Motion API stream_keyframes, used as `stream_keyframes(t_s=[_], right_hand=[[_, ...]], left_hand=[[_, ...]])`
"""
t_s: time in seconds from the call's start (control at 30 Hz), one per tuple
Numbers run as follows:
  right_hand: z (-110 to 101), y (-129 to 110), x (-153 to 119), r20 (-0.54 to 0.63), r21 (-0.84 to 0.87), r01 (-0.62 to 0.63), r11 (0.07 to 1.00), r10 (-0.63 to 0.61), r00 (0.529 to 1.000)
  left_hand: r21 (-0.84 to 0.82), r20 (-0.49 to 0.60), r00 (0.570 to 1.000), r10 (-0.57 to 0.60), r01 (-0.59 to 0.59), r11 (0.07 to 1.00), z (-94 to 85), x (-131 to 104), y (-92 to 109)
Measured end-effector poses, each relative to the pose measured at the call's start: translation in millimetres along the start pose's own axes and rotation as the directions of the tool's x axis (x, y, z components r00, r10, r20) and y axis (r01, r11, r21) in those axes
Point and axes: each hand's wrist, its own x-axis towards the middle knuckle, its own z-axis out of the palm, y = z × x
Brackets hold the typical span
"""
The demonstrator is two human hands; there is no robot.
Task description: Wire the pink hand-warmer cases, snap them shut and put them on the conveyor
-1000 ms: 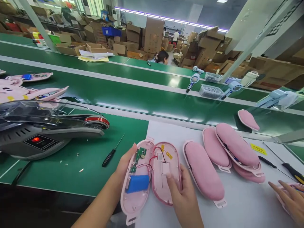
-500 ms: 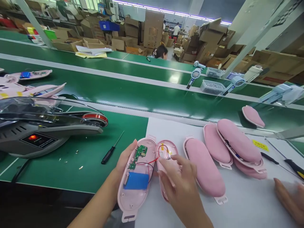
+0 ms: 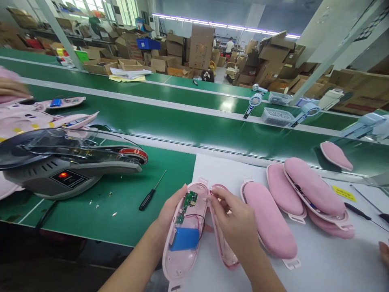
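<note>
My left hand (image 3: 170, 209) is closed around the left edge of an open pink plastic shell half (image 3: 182, 265). Inside it lie a green circuit board (image 3: 186, 206) and a blue battery pack (image 3: 184, 239), with thin red and black wires (image 3: 199, 221). A second pink shell half (image 3: 223, 247) sits tilted beside it on the right. Over its upper end, my right hand (image 3: 235, 215) pinches with thumb and fingers; what lies between the fingertips is hidden. A small black screwdriver (image 3: 147, 199) rests on the green mat, left of my left hand.
Several closed pink cases (image 3: 272, 219) lie to the right on white paper. A grey machine with a red-rimmed wheel (image 3: 73, 172) stands at left, near pink parts (image 3: 30, 117). Another person's fingers (image 3: 384, 249) show at the right edge, another hand (image 3: 12, 87) at far left.
My right hand's fingers have drawn together and moved to the upper end of the second shell half, which now tilts more. The view has shifted, and a person's hand appears at far left.
</note>
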Motion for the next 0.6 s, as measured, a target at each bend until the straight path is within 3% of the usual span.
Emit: stream_keyframes(t_s=[0.07, 0.13, 0.2, 0.3, 0.4, 0.6], right_hand=[[0, -1, -1, -0.043, 0.150, -0.213, 0.965, 0.222, 0.974], [-2, 0, -2, -0.034, 0.318, -0.397, 0.861, 0.428, 0.903], [-5, 3, -3, 0.015, 0.437, -0.492, 0.753, 0.541, 0.841], [-8, 8, -5, 0.071, 0.505, -0.531, 0.680, 0.581, 0.811], [-9, 10, -8, 0.079, 0.466, -0.545, 0.697, 0.581, 0.810], [-9, 19, -20, -0.018, 0.154, -0.574, 0.805, 0.583, 0.813]], left_hand=[[0.020, -0.086, 0.996, -0.016, 0.018, 1.000, 4.2, -2, 1], [0.037, -0.159, 0.986, -0.046, 0.052, 0.998, 8.0, -4, 1], [0.048, -0.211, 0.976, -0.059, 0.071, 0.996, 12.0, -5, 1], [0.061, -0.242, 0.970, 0.005, 0.010, 0.998, 19.9, -6, 1], [0.064, -0.252, 0.966, 0.053, -0.038, 0.997, 29.0, -6, 1], [-0.003, -0.253, 0.962, 0.098, -0.102, 0.995, 30.4, -4, 0]])
